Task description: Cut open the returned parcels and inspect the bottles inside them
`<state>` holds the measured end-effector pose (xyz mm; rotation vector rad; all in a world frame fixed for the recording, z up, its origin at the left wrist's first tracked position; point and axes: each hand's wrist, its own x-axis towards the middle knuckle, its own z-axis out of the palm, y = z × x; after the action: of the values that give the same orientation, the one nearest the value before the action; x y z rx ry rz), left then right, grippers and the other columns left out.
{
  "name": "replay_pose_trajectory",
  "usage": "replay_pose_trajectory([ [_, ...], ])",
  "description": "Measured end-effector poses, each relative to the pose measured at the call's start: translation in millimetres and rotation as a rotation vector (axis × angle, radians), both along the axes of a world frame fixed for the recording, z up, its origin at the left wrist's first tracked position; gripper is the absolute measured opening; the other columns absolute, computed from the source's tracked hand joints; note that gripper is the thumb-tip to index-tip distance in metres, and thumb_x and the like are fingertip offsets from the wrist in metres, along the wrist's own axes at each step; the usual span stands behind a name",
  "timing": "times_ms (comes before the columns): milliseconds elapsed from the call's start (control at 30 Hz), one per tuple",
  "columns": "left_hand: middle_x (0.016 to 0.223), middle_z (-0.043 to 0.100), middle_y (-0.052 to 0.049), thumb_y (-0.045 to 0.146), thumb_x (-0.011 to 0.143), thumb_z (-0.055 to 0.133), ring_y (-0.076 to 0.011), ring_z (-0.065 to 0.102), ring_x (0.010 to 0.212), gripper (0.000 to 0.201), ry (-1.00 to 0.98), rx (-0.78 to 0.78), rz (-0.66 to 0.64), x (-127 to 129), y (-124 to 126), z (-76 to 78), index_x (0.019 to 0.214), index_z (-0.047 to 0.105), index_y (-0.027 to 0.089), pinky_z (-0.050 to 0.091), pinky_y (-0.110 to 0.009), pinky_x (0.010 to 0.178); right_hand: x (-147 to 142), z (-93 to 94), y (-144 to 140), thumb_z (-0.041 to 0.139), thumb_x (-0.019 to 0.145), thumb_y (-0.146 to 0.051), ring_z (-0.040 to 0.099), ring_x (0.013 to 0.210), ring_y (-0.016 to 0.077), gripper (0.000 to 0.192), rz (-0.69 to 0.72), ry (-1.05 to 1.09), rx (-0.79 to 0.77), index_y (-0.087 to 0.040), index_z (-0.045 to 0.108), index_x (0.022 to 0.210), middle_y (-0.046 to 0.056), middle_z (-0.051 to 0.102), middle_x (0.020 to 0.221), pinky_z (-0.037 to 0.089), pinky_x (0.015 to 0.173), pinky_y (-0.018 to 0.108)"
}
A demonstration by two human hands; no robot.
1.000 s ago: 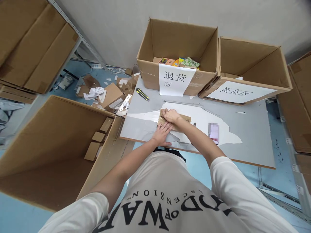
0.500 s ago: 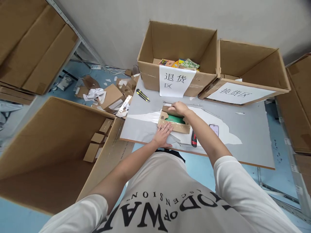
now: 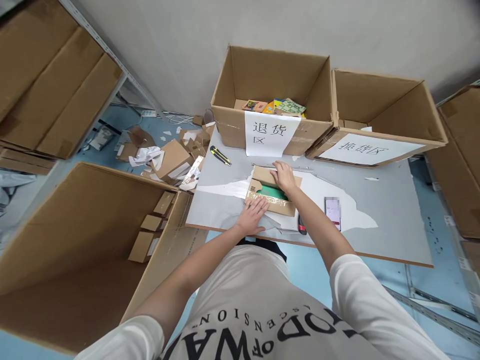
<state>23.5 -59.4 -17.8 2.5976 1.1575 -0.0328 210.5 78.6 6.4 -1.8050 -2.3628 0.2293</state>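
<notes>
Head view: grey table [image 3: 393, 220] near wall [image 3: 157, 45]; on open box [image 3: 279, 207], left fingers [image 3: 258, 205] apart, right fingers' [image 3: 279, 167] grip unclear.

The right forearm [image 3: 319, 221] masks part of a red-and-black tool [image 3: 302, 228], possibly a cutter, while flaps of a small carton [image 3: 276, 205] hide the edges of a green item [image 3: 270, 193]. A phone [image 3: 333, 216] shows a partly blurred display; the left edge crops a large box [image 3: 93, 215].
</notes>
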Motion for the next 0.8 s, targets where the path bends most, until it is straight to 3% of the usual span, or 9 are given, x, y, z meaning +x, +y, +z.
replay_pose_trajectory([
  [167,0.152,0.028,-0.011,0.035,0.082,0.054,-0.0249,0.024,0.140,0.069,-0.093,0.011,-0.041,-18,20,4.0,0.145,0.028,0.019,0.025,-0.042,0.110,23,9.8,-64,0.031,0.092,-0.019,0.020,0.140,0.0272,0.043,0.123,-0.050,0.089,-0.020,0.047,0.132,0.012,0.032,0.149,0.022,0.106,0.051],
  [233,0.149,0.033,-0.011,0.038,0.081,0.056,-0.0252,0.028,0.138,0.071,-0.153,0.010,-0.019,-29,36,6.2,0.144,0.030,0.019,0.029,-0.040,0.109,32,9.4,-90,0.032,0.092,-0.020,0.023,0.139,0.0267,0.042,0.195,-0.051,0.048,-0.021,0.048,0.131,0.012,0.035,0.148,0.024,0.106,0.051],
  [333,0.148,0.033,-0.014,0.051,0.071,0.067,-0.0291,0.028,0.138,0.092,-0.246,0.007,0.023,-49,65,7.2,0.145,0.025,0.016,0.028,-0.043,0.110,39,5.9,-113,0.037,0.093,-0.033,0.033,0.133,0.0276,0.043,0.271,-0.012,-0.028,-0.019,0.047,0.132,0.015,0.041,0.143,0.029,0.105,0.048],
  [467,0.150,0.028,-0.019,0.054,0.057,0.077,-0.0320,0.024,0.140,0.117,-0.262,-0.081,-0.047,-64,103,1.6,0.147,0.017,0.011,0.027,-0.045,0.111,30,3.5,-106,0.047,0.086,-0.053,0.041,0.126,0.0316,0.066,0.215,0.022,-0.151,-0.013,0.039,0.137,0.019,0.045,0.138,0.033,0.102,0.047],
  [600,0.150,0.028,-0.019,0.053,0.054,0.079,-0.0294,0.028,0.138,0.116,-0.251,-0.154,-0.119,-65,125,-5.5,0.145,0.023,0.008,0.030,-0.039,0.111,3,7.9,-79,0.054,0.081,-0.056,0.052,0.115,0.0312,0.073,0.173,-0.037,-0.323,-0.011,0.039,0.137,0.019,0.057,0.123,0.033,0.100,0.044],
  [800,0.148,0.033,-0.017,0.054,0.058,0.076,-0.0279,0.037,0.134,0.105,-0.258,-0.147,-0.129,-65,128,-9.6,0.143,0.030,0.014,0.029,-0.042,0.111,-23,19.8,-60,0.072,0.066,-0.049,0.061,0.100,0.0278,0.059,0.074,-0.084,-0.567,-0.021,0.055,0.115,0.010,0.064,0.113,0.046,0.077,0.032],
])
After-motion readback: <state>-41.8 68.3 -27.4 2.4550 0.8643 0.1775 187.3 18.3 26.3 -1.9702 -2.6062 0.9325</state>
